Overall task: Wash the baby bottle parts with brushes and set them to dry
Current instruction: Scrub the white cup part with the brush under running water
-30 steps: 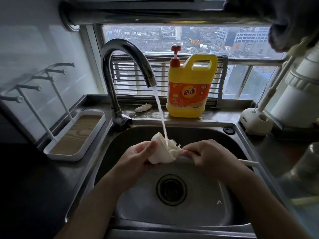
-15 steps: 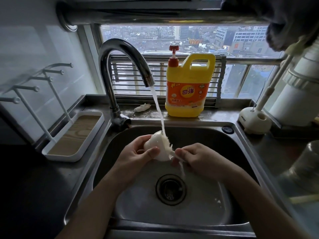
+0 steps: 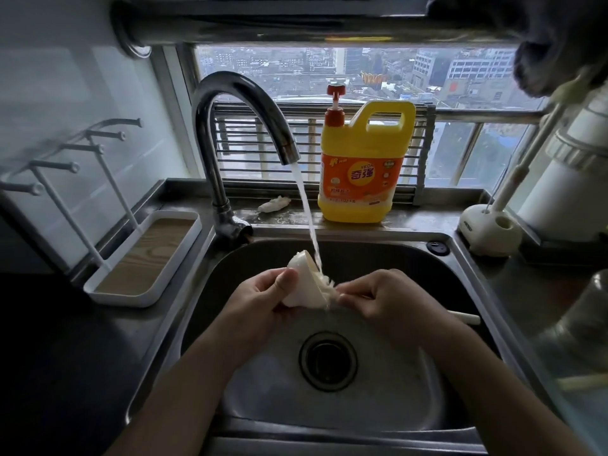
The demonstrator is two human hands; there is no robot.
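Drying rack: far left of the left grip, with five pegs over one tray; no bottle part hangs on it.
Faucet: one, above and behind the left grip; its single water stream lands on the held part.
Left grip: clasps one white cup-shaped bottle part, thumb across its wall, over the sink.
Bottle part: between the two grips, under the stream, open mouth turned toward the right grip.
Brush: one; bristles sit in the part's mouth, and the handle end shows beyond the right grip.
Detergent jug: one, yellow with a red pump, behind both grips on the ledge surface.
Right grip: fingers curled round the brush handle, close to the bristles.
Brush holder: one, well right of the right grip; one long-handled tool stands in it beside one vacant hole.
Progress: judged early to middle. One part is being scrubbed and rinsed; none appears set to dry. Other bottle parts are not in view, so the number left cannot be told.
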